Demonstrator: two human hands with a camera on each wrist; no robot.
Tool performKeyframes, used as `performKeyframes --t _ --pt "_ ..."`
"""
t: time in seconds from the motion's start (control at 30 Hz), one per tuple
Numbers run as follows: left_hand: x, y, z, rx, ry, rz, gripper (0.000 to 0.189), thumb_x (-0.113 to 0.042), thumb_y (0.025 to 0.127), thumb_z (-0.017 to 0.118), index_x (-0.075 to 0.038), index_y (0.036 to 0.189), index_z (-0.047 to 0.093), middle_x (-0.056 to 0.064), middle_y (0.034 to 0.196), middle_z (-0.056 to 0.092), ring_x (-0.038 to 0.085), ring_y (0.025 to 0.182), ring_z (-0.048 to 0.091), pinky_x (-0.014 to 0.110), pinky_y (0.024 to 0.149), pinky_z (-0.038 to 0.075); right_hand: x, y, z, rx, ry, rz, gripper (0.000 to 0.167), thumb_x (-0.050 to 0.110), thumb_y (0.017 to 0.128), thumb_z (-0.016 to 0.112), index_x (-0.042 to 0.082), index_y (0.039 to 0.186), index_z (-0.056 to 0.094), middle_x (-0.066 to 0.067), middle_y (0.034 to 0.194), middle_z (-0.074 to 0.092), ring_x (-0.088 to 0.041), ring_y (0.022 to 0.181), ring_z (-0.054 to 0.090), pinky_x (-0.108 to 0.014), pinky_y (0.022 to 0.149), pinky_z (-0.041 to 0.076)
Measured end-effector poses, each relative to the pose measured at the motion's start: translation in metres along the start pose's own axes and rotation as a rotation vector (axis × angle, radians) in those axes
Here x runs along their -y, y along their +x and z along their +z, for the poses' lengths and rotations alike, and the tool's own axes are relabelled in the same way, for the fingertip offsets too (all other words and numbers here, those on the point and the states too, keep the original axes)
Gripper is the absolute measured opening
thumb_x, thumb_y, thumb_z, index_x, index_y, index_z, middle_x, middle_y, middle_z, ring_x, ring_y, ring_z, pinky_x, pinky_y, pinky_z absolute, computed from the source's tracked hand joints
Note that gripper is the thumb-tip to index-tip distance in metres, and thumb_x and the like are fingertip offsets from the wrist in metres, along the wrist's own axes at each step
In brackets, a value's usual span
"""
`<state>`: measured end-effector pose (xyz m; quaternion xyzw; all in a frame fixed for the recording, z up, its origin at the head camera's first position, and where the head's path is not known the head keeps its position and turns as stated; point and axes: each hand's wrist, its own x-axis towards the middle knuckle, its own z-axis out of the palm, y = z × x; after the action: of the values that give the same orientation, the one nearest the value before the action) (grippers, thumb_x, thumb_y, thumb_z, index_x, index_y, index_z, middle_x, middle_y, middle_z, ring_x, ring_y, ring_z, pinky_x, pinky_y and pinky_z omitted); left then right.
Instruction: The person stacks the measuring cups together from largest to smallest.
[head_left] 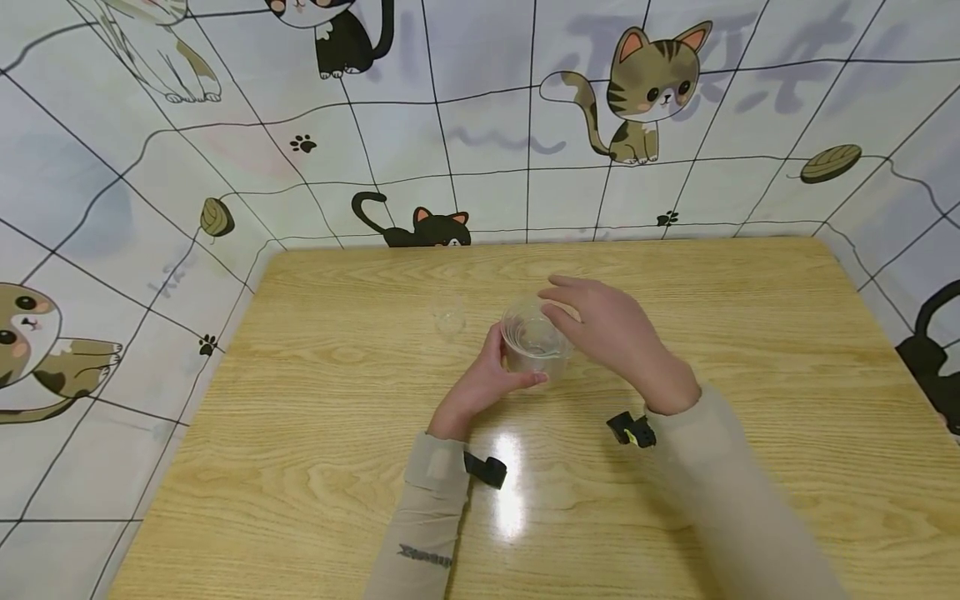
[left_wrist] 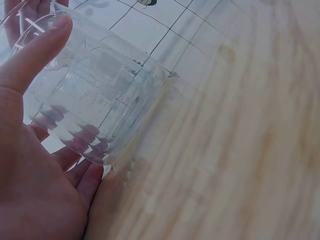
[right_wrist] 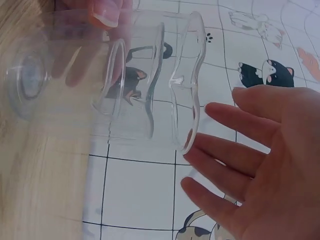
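Observation:
A clear beaker [head_left: 534, 354] with faint printed marks stands upright on the wooden table. Around its side my left hand [head_left: 487, 375] holds it, thumb on the near side and fingers on the other. Inside the beaker [right_wrist: 187, 125], further round edges show; they look like smaller nested vessels, though a liquid surface cannot be ruled out. My right hand [head_left: 607, 325] is at the rim's right side, fingers extended and apart, gripping nothing. In the right wrist view, one fingertip [right_wrist: 192, 157] is at the rim; whether it touches is unclear.
A small, very faint clear vessel [head_left: 450, 321] stands left of the beaker. The wooden table [head_left: 300, 467] meets a cat-patterned backdrop [head_left: 495, 133] at the back and sides. Black straps with small devices [head_left: 632, 429] hang at both wrists.

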<state>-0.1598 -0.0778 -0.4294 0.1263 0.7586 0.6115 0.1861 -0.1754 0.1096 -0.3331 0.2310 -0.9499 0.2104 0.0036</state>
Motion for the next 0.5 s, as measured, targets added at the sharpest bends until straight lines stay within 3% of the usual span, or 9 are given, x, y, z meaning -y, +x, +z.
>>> performKeyframes --t 0.27,0.5 --pt "0.001 -0.001 -0.002 -0.003 0.02 0.021 0.093 -0.029 0.072 0.075 -0.022 0.14 0.013 0.0 0.139 0.028 0.013 0.127 0.025 0.04 0.103 0.021 -0.007 -0.009 0.003 -0.134 0.134 -0.015 0.038 0.035 0.091 0.049 0.014 0.122 0.055 -0.003 0.13 0.048 -0.024 0.12 0.042 -0.045 0.096 0.032" --pt "0.002 -0.001 -0.002 -0.002 0.014 0.032 0.091 -0.028 0.072 0.075 -0.024 0.139 0.014 0.0 0.139 0.029 0.013 0.126 0.027 0.04 0.103 0.02 -0.01 -0.015 0.004 -0.16 0.202 0.053 0.044 0.038 0.091 0.047 0.017 0.13 0.047 -0.005 0.13 0.047 -0.027 0.121 0.04 -0.047 0.096 0.031"
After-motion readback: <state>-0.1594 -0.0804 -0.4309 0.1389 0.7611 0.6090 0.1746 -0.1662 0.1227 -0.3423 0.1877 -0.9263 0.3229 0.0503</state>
